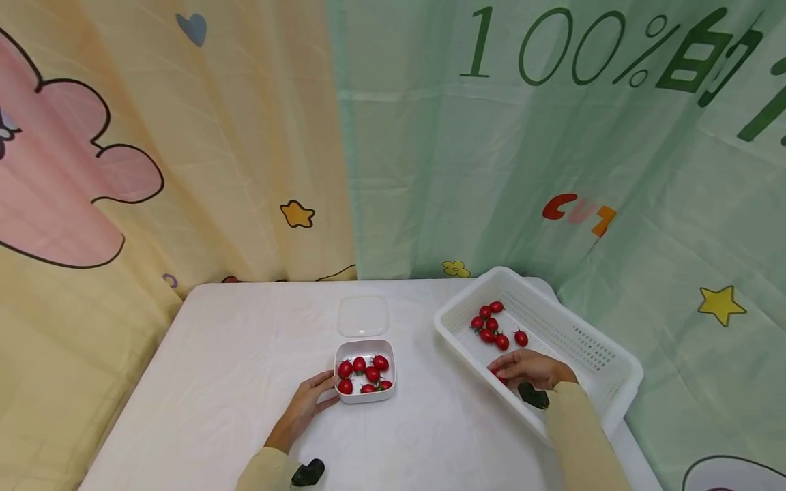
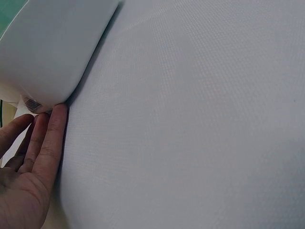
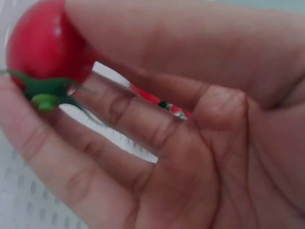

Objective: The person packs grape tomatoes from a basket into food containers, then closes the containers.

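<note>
Cherry tomato (image 3: 47, 40), glossy red and rounded with a green calyx, in the grasp of my right hand (image 1: 535, 369). I pinch it between thumb and fingertips; in the head view it lies just inside the left-hand wall of a large, white, rectangular plastic basket with perforated floor and walls (image 1: 592, 358). The basket stands slantwise at the right of a table covered in white cloth (image 1: 184, 389). Farther along its floor I see loose red tomatoes (image 1: 487, 335): six in a close group and one a little to the right, nearest my hand. Between my fingers, the right wrist view shows part of the perforated plastic and more red fruit, blurred.

My left hand (image 1: 303, 404) lies at the left side of a small, white, square container with rounded corners (image 1: 366, 399). Its fingers are nearly straight and spread, touching the outer wall without closing round it; the left wrist view shows fingertips at the lower edge, beside a small barred label (image 2: 31, 104). Seven red tomatoes can be made out within. A clear, flat, rounded-square lid (image 1: 362, 316) lies on the cloth just beyond the container. Both my sleeves (image 1: 583, 436) are pale yellow. Behind the table hang a yellow printed curtain (image 1: 245, 136) and a green one (image 1: 424, 177).
</note>
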`<state>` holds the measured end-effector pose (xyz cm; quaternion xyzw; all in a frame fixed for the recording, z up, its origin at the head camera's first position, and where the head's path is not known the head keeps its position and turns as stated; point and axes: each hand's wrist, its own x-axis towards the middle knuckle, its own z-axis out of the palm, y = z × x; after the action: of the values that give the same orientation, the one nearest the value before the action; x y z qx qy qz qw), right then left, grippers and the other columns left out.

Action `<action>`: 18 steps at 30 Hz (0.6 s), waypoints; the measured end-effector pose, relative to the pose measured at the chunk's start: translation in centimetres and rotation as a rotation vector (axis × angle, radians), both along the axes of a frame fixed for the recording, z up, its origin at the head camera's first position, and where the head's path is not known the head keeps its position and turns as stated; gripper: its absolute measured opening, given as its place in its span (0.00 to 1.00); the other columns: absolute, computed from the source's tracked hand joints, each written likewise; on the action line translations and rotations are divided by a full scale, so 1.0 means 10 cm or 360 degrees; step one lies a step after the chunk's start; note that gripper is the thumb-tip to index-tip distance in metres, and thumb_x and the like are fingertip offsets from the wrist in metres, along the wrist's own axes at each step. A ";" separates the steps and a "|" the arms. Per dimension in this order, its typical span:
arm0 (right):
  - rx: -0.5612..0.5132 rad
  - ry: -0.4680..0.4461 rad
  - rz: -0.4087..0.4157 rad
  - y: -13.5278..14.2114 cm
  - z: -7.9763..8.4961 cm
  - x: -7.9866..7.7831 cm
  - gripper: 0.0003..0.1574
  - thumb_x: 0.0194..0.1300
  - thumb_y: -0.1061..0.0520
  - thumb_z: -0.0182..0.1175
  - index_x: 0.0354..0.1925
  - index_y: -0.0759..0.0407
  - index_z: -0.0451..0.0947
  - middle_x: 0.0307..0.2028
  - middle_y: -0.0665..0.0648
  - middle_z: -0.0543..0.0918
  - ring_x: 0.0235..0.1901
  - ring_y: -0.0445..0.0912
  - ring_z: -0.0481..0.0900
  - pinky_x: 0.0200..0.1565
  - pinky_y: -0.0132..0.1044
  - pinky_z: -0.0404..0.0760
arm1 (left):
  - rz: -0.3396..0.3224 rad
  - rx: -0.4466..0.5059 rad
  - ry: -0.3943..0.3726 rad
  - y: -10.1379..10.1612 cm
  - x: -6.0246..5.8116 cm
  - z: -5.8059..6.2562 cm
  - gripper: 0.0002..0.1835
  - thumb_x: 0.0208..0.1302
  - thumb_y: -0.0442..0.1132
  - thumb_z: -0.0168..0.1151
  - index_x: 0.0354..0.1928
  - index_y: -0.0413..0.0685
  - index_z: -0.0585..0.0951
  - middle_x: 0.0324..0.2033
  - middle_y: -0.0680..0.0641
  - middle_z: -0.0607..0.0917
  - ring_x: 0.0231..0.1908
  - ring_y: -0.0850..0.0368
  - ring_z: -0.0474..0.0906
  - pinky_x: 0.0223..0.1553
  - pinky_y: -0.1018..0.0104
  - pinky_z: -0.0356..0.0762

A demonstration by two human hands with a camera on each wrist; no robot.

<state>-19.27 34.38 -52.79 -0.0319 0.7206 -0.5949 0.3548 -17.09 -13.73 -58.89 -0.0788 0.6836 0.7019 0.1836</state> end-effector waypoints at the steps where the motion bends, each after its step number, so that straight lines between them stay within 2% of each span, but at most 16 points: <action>1: 0.0003 0.0008 -0.0009 -0.01 0.01 0.00 0.16 0.66 0.60 0.59 0.50 0.68 0.80 0.39 0.53 0.86 0.36 0.45 0.84 0.42 0.39 0.85 | -0.0004 -0.0005 0.0004 0.00 0.00 0.00 0.33 0.71 0.44 0.55 0.67 0.26 0.61 0.65 0.28 0.64 0.62 0.36 0.66 0.55 0.52 0.77; 6: -0.0007 0.0029 -0.0070 -0.06 0.05 0.01 0.17 0.67 0.60 0.59 0.50 0.71 0.79 0.39 0.53 0.85 0.38 0.45 0.84 0.46 0.42 0.84 | 0.0003 -0.0001 -0.0009 0.00 0.00 0.00 0.32 0.71 0.44 0.54 0.67 0.26 0.61 0.66 0.28 0.63 0.62 0.35 0.66 0.55 0.52 0.77; 11: -0.0032 0.0049 -0.0126 -0.10 0.10 0.03 0.22 0.66 0.59 0.61 0.53 0.75 0.76 0.43 0.54 0.85 0.41 0.45 0.83 0.50 0.43 0.83 | 0.0006 0.0007 -0.0016 0.00 0.00 0.01 0.31 0.72 0.42 0.53 0.67 0.25 0.60 0.66 0.28 0.62 0.62 0.35 0.65 0.56 0.49 0.76; 18: -0.0039 0.0141 -0.0120 -0.13 0.15 0.04 0.25 0.65 0.61 0.61 0.56 0.77 0.73 0.47 0.55 0.84 0.43 0.42 0.83 0.50 0.41 0.83 | 0.0004 -0.0005 -0.0007 0.00 0.00 0.01 0.30 0.73 0.42 0.52 0.66 0.25 0.61 0.65 0.28 0.64 0.61 0.36 0.67 0.55 0.49 0.76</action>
<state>-18.82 33.11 -51.31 -0.0353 0.7289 -0.6147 0.2994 -17.09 -13.71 -58.77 -0.0816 0.6841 0.7010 0.1842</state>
